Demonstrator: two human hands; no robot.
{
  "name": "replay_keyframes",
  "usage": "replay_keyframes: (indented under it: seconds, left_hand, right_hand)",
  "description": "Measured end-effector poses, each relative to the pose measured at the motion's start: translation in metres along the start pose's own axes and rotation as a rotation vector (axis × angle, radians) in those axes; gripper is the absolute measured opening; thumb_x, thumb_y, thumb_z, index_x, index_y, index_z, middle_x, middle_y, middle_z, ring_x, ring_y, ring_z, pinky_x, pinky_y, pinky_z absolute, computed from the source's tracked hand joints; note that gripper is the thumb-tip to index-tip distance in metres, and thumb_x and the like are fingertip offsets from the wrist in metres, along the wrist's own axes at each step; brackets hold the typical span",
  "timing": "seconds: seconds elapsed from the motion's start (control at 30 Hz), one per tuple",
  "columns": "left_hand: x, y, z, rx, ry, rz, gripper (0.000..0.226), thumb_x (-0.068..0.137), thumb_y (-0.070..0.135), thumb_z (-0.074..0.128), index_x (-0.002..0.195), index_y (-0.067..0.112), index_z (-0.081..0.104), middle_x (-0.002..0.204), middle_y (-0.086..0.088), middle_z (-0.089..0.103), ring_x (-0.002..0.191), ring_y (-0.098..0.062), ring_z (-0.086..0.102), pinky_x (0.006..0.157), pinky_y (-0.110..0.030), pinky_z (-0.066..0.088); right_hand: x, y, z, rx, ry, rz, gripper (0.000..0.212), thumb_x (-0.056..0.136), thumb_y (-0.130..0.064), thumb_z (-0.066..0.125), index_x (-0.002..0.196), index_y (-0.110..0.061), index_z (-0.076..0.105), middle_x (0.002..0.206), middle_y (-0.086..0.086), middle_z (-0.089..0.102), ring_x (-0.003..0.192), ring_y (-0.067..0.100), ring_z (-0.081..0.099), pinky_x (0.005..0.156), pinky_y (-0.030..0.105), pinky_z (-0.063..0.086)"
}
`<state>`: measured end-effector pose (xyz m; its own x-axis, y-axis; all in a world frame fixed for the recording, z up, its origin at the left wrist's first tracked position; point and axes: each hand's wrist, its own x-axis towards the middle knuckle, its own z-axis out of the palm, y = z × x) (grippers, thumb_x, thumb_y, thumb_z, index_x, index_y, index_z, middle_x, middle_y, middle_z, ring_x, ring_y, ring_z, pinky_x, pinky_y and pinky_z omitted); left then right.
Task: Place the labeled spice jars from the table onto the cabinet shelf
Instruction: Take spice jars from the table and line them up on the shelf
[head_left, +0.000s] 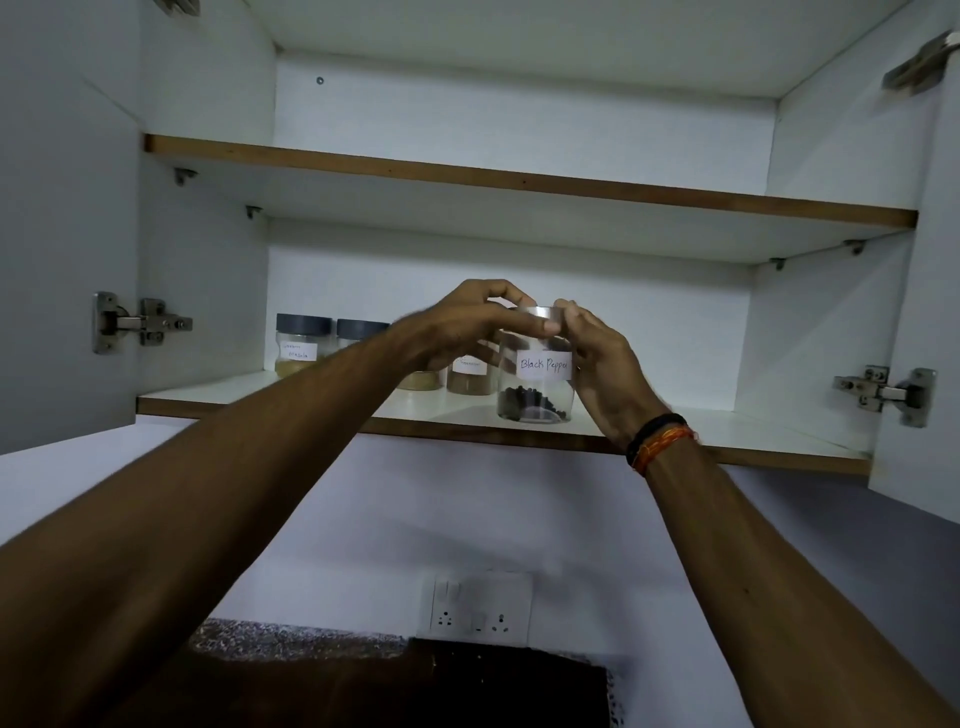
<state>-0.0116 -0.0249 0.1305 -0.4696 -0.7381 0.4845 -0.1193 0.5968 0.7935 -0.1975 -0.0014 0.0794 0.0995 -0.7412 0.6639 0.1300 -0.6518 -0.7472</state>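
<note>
Head view: we reach both arms into an open wall cabinet, where the Black Pepper jar (536, 371) stands upright near the front edge of the lower shelf (769, 444). Our left hand (467, 325) curls over the jar's clear lid, its grip grasping the top, while our right hand (605, 364) grasps the jar's right side, a black-and-orange thread band (658, 441) at the wrist. Behind our left forearm, four more labeled spice jars (303, 345) line the same shelf. Below, a wall socket plate (475, 608) sits above the speckled counter (291, 642).
</note>
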Motion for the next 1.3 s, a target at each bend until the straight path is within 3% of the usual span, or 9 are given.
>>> replay_keyframes:
  seconds: [0.1, 0.23, 0.33, 0.43, 0.67, 0.77, 0.97, 1.1, 1.3]
  left_hand:
    - [0.013, 0.001, -0.002, 0.033, 0.018, -0.011, 0.033, 0.078, 0.019, 0.083, 0.104, 0.012, 0.064, 0.114, -0.017, 0.067, 0.105, -0.033, 0.068, 0.07, -0.037, 0.062]
    - [0.028, 0.003, -0.006, 0.081, 0.035, -0.026, 0.03, 0.076, 0.017, 0.083, 0.097, 0.011, 0.063, 0.121, -0.018, 0.065, 0.111, -0.032, 0.065, 0.072, -0.04, 0.064]
    - [0.038, 0.002, -0.008, 0.128, 0.039, -0.03, 0.045, 0.074, 0.019, 0.085, 0.112, 0.005, 0.064, 0.117, -0.01, 0.065, 0.11, -0.024, 0.061, 0.057, -0.025, 0.058]
    - [0.049, -0.002, -0.012, 0.21, 0.046, -0.022, 0.055, 0.074, 0.024, 0.084, 0.122, 0.01, 0.063, 0.116, -0.005, 0.066, 0.111, -0.02, 0.061, 0.059, -0.025, 0.053]
    - [0.08, -0.019, -0.017, 0.323, -0.012, -0.028, 0.063, 0.082, 0.027, 0.08, 0.139, 0.018, 0.054, 0.129, -0.009, 0.064, 0.116, -0.025, 0.061, 0.093, -0.033, 0.051]
    - [0.098, -0.03, -0.014, 0.433, -0.057, -0.015, 0.064, 0.084, 0.029, 0.079, 0.141, 0.02, 0.052, 0.123, -0.006, 0.064, 0.11, -0.024, 0.062, 0.089, -0.03, 0.052]
    - [0.13, -0.053, -0.014, 0.573, -0.103, 0.021, 0.061, 0.089, 0.03, 0.073, 0.144, 0.023, 0.048, 0.119, 0.001, 0.057, 0.1, -0.017, 0.058, 0.07, -0.019, 0.046]
    - [0.149, -0.07, -0.014, 0.608, -0.132, 0.026, 0.058, 0.091, 0.029, 0.071, 0.144, 0.024, 0.048, 0.122, -0.002, 0.057, 0.103, -0.018, 0.058, 0.073, -0.021, 0.046]
    - [0.167, -0.082, -0.018, 0.671, -0.173, 0.037, 0.068, 0.091, 0.026, 0.071, 0.151, 0.032, 0.039, 0.129, 0.004, 0.047, 0.115, -0.019, 0.05, 0.083, -0.025, 0.042]
  right_hand:
    - [0.005, 0.011, -0.011, -0.125, 0.135, 0.015, 0.039, 0.107, -0.04, 0.038, 0.125, -0.019, 0.066, 0.127, 0.005, 0.068, 0.119, 0.022, 0.061, 0.104, 0.041, 0.049]
    - [0.003, 0.037, -0.032, -0.78, 0.374, -0.007, 0.038, 0.105, -0.04, 0.042, 0.111, -0.014, 0.069, 0.11, 0.007, 0.072, 0.106, 0.026, 0.065, 0.09, 0.034, 0.048]
    - [-0.008, 0.059, -0.052, -1.296, 0.251, -0.04, 0.042, 0.105, -0.043, 0.04, 0.114, -0.015, 0.069, 0.106, 0.01, 0.073, 0.098, 0.029, 0.066, 0.08, 0.034, 0.049]
    - [-0.013, 0.071, -0.061, -1.543, 0.203, -0.055, 0.047, 0.104, -0.049, 0.036, 0.108, -0.019, 0.071, 0.1, 0.006, 0.074, 0.09, 0.026, 0.066, 0.073, 0.032, 0.046]
    - [-0.01, 0.074, -0.059, -1.629, 0.291, -0.082, 0.053, 0.101, -0.049, 0.038, 0.068, -0.019, 0.067, 0.06, -0.003, 0.057, 0.058, 0.02, 0.054, 0.057, 0.027, 0.037]
    - [-0.014, 0.078, -0.059, -1.626, 0.343, -0.105, 0.052, 0.1, -0.047, 0.042, 0.062, -0.018, 0.064, 0.055, -0.004, 0.054, 0.051, 0.017, 0.047, 0.052, 0.026, 0.03]
    - [-0.011, 0.08, -0.06, -1.636, 0.379, -0.105, 0.048, 0.097, -0.046, 0.042, 0.063, -0.019, 0.062, 0.056, -0.004, 0.058, 0.053, 0.018, 0.053, 0.056, 0.026, 0.043]
    - [-0.009, 0.084, -0.063, -1.639, 0.403, -0.106, 0.046, 0.096, -0.045, 0.043, 0.064, -0.018, 0.063, 0.057, -0.003, 0.058, 0.055, 0.017, 0.055, 0.059, 0.028, 0.048]
    - [-0.008, 0.085, -0.064, -1.623, 0.395, -0.14, 0.04, 0.092, -0.039, 0.042, 0.065, -0.018, 0.061, 0.055, -0.004, 0.055, 0.052, 0.015, 0.051, 0.055, 0.024, 0.04]
